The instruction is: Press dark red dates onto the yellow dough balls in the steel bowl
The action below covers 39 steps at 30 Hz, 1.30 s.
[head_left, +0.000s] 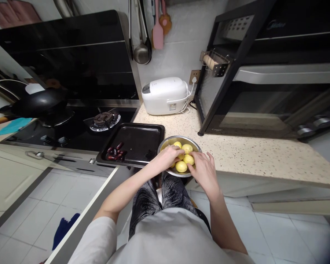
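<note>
A round metal bowl point(197, 143) holds several yellow lemons point(181, 167) close to my body at the counter's front edge. My left hand point(169, 157) reaches in from the left, its fingers curled over a lemon point(180, 156) near the middle of the pile. From the right comes my right hand point(205, 169), thumb and fingers bent around the side of another lemon point(189, 159). The fingertips of both hands are close together. Parts of the lemons below are hidden by the hands.
Left of the bowl lies a black baking tray point(137, 141) with several dark red oblong pieces point(116, 152). Behind stands a white appliance point(166, 95), plugged in. A gas stove point(79, 135) with a black wok point(41, 102) is at left, an oven point(264, 110) at right.
</note>
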Motion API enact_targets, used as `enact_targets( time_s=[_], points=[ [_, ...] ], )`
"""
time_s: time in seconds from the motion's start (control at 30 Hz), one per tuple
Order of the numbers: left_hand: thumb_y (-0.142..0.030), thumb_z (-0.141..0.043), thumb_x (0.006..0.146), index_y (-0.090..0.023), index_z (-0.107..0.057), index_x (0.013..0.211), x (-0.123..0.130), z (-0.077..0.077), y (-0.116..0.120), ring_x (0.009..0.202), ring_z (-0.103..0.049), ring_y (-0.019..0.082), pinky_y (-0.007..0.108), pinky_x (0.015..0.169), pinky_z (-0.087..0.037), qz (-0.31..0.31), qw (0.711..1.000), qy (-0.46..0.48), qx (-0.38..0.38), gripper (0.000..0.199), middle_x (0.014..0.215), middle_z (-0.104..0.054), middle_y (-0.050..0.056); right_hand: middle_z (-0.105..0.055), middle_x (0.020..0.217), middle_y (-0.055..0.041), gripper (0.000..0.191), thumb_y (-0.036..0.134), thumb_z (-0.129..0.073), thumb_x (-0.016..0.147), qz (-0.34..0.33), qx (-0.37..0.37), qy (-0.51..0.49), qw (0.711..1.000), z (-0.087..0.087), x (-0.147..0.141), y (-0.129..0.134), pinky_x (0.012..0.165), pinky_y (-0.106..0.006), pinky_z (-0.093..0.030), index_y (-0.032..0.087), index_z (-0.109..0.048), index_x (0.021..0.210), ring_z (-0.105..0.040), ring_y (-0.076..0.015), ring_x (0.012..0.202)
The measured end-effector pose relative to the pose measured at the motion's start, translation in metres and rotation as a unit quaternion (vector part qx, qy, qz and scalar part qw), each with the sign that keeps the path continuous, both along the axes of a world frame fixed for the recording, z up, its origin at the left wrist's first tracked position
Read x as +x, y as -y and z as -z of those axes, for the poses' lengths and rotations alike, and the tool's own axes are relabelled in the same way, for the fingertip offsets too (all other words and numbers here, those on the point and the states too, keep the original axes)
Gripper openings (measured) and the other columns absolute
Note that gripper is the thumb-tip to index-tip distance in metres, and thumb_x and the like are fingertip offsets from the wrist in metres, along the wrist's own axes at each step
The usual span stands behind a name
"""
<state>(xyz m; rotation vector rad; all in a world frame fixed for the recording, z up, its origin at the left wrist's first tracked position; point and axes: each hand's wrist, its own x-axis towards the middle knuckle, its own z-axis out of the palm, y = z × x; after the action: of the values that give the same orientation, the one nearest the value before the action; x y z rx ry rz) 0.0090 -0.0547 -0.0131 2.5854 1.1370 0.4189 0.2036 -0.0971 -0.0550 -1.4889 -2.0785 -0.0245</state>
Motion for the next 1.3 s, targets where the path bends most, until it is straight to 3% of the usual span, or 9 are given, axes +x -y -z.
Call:
enact_targets(
  time_s=[0.23,0.47,0.6,0.7,0.93,1.1,1.2,1.3],
  points=[
    [-0.012,-0.060,0.095,-0.018,-0.072,0.111,0.002,0.006,-0.004,0.109,-0.063,0.025,0.038,0.100,-0.053,0.013,1.000,0.014,0.003,0.020,0.116,-0.063,0.010,-0.070,0.085,-0.0070,0.026,0.018,-0.058,0.079,-0.007,0.004,0.063,0.998,-0.007,-0.001,-0.010,0.115,-0.057,-0.035,0.022,-0.060,0.105,-0.065,-0.0312,0.093],
    [-0.004,-0.060,0.088,-0.018,-0.064,0.120,0.003,0.006,-0.002,0.107,-0.066,0.025,0.038,0.096,-0.054,-0.003,0.999,0.041,-0.008,0.036,0.115,-0.067,0.009,-0.071,0.092,-0.0083,0.029,0.018,-0.061,0.078,-0.003,0.005,0.049,0.999,-0.009,0.003,-0.006,0.119,-0.058,-0.031,0.022,-0.061,0.107,-0.064,-0.0321,0.099],
    [-0.003,-0.053,0.090,-0.017,-0.068,0.102,-0.002,0.004,-0.002,0.100,-0.068,0.022,0.033,0.092,-0.054,-0.013,0.994,0.103,-0.018,0.024,0.108,-0.071,0.008,-0.072,0.098,-0.0081,0.027,0.017,-0.056,0.081,-0.006,0.002,0.039,0.999,-0.008,0.004,-0.003,0.120,-0.057,-0.029,0.022,-0.060,0.108,-0.064,-0.0309,0.102],
    [-0.003,-0.048,0.092,-0.016,-0.072,0.092,-0.002,0.008,-0.003,0.094,-0.069,0.021,0.032,0.090,-0.054,-0.042,0.992,0.120,-0.020,0.026,0.098,-0.074,0.007,-0.072,0.098,-0.0080,0.025,0.016,-0.056,0.083,-0.008,-0.003,0.041,0.999,-0.009,0.005,-0.002,0.121,-0.056,-0.029,0.020,-0.061,0.107,-0.065,-0.0304,0.102],
    [-0.002,-0.047,0.088,-0.014,-0.073,0.074,0.009,0.020,0.002,0.085,-0.066,0.022,0.030,0.080,-0.052,-0.069,0.995,0.065,0.005,0.032,0.084,-0.073,0.008,-0.073,0.100,-0.0087,0.020,0.016,-0.057,0.087,-0.009,-0.002,0.023,1.000,-0.011,0.004,-0.001,0.121,-0.056,-0.030,0.020,-0.062,0.106,-0.065,-0.0307,0.103],
    [-0.001,-0.048,0.088,-0.014,-0.075,0.081,0.010,0.024,0.001,0.088,-0.069,0.023,0.032,0.083,-0.054,-0.066,0.995,0.078,0.007,0.031,0.088,-0.075,0.009,-0.074,0.103,-0.0070,0.014,0.022,-0.051,0.096,-0.019,0.004,-0.037,0.999,-0.015,0.004,0.000,0.120,-0.057,-0.031,0.022,-0.063,0.104,-0.066,-0.0285,0.103],
    [-0.003,-0.050,0.091,-0.016,-0.077,0.094,-0.002,0.016,0.003,0.095,-0.072,0.023,0.033,0.091,-0.055,-0.059,0.986,0.157,-0.004,0.029,0.100,-0.078,0.009,-0.073,0.105,-0.0060,0.016,0.023,-0.048,0.100,-0.034,0.013,-0.079,0.996,-0.016,0.007,0.002,0.118,-0.054,-0.034,0.023,-0.063,0.104,-0.066,-0.0263,0.104],
    [-0.009,-0.054,0.096,-0.020,-0.076,0.103,-0.027,0.004,0.014,0.103,-0.073,0.022,0.034,0.096,-0.056,-0.102,0.964,0.246,0.029,0.025,0.109,-0.077,0.008,-0.073,0.109,-0.0061,0.016,0.023,-0.049,0.100,-0.038,0.027,-0.111,0.993,-0.013,0.010,0.004,0.111,-0.050,-0.040,0.023,-0.064,0.107,-0.065,-0.0261,0.106]
  ],
)
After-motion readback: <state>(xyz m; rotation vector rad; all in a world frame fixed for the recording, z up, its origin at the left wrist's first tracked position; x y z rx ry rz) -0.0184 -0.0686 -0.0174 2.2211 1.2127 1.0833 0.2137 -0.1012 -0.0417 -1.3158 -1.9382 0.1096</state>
